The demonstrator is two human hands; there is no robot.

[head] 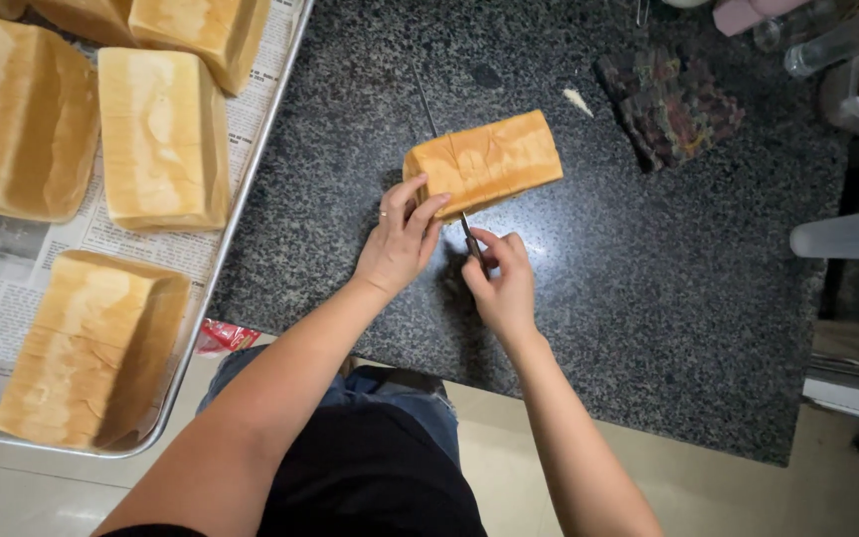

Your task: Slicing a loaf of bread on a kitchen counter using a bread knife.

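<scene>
Dark speckled stone counter (599, 298) fills the middle of the view, and a loaf of bread (489, 159) lies on it, golden brown and rectangular, a little turned to the side. The left hand (400, 239) rests on the near end of the loaf, fingers spread and pressing against the crust; it has a ring on one finger. The right hand (499, 283) is just beside it, closed around the handle of a long thin knife (439, 149). The blade runs away from the person along the left end of the loaf, and it seems to be inside the bread, but I cannot see this clearly.

On the left, a metal tray (251, 169) lined with newspaper (12, 288) holds several more loaves (161, 139) of the same kind. Beyond the loaf on the counter lie a folded dark cloth (668, 104) and a small pale crumb (579, 99). At the right edge a clear plastic cup (852, 236) lies on its side.
</scene>
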